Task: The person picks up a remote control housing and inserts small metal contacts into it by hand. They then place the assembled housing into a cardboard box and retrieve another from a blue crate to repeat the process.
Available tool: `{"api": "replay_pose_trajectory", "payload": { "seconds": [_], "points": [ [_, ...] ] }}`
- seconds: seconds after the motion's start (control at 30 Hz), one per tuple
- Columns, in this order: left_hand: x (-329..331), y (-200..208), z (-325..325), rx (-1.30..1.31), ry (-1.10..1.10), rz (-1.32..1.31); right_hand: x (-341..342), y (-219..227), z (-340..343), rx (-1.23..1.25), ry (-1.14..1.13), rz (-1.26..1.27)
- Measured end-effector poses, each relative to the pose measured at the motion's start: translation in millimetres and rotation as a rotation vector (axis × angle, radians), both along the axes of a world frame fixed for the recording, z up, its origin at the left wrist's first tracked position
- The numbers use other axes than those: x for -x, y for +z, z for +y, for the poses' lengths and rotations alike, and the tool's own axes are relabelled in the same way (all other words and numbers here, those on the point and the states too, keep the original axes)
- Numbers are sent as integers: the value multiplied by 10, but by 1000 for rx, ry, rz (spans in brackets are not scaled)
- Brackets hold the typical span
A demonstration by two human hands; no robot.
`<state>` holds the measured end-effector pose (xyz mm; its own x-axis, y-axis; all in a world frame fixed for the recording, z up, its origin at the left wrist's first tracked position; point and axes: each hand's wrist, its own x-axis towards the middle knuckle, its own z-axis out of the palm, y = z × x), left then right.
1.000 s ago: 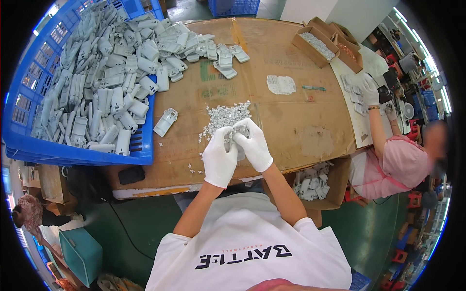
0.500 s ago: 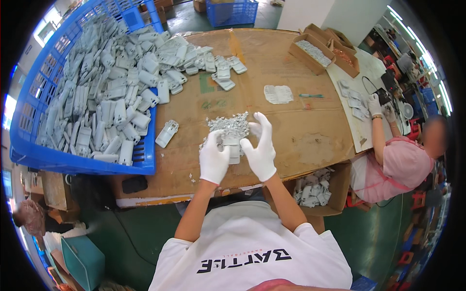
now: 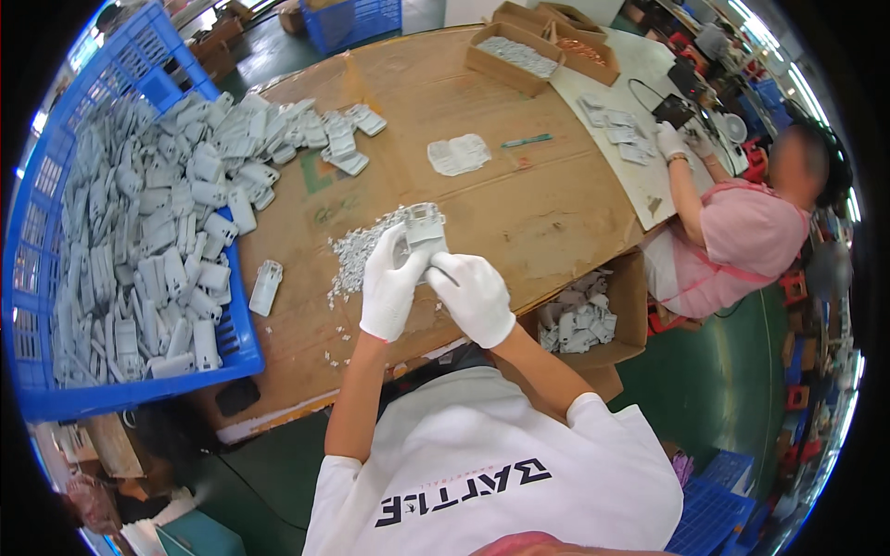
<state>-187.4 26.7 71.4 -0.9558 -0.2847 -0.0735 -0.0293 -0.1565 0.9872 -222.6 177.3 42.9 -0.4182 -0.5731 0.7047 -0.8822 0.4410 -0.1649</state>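
Observation:
A white plastic housing (image 3: 425,225) with a cut-out at its top is held up over the cardboard-covered table. My gloved left hand (image 3: 387,292) is closed on its left side. The fingers of my gloved right hand (image 3: 475,296) are pinched at the lower end of the housing; whether a small part is between them is hidden. Just left of the housing lies a heap of small white plastic pieces (image 3: 357,259), some strewn toward the table's near edge. Farther left, one similar housing (image 3: 266,287) lies alone beside the crate.
A blue crate (image 3: 139,400) at left overflows with white housings (image 3: 171,241) onto the table. A crumpled white sheet (image 3: 458,155) and a teal pen-like tool (image 3: 527,141) lie beyond my hands. Boxes of small parts (image 3: 516,57) stand far right. A co-worker (image 3: 742,222) sits right, near a carton (image 3: 593,324).
The housing has risen from the table, now between both hands. My right hand has gone from spread fingers to a pinch. The view has shifted to the right.

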Motion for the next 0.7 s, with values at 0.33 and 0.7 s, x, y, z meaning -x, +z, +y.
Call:
{"api": "replay_pose_trajectory", "payload": {
  "seconds": [0.33,0.7],
  "points": [
    [-125,261,161,154,107,64,-33,131,100,74,88,-17],
    [-700,-258,-1086,1431,710,-228,1544,-162,932,118,-439,-97]
  ]
}}
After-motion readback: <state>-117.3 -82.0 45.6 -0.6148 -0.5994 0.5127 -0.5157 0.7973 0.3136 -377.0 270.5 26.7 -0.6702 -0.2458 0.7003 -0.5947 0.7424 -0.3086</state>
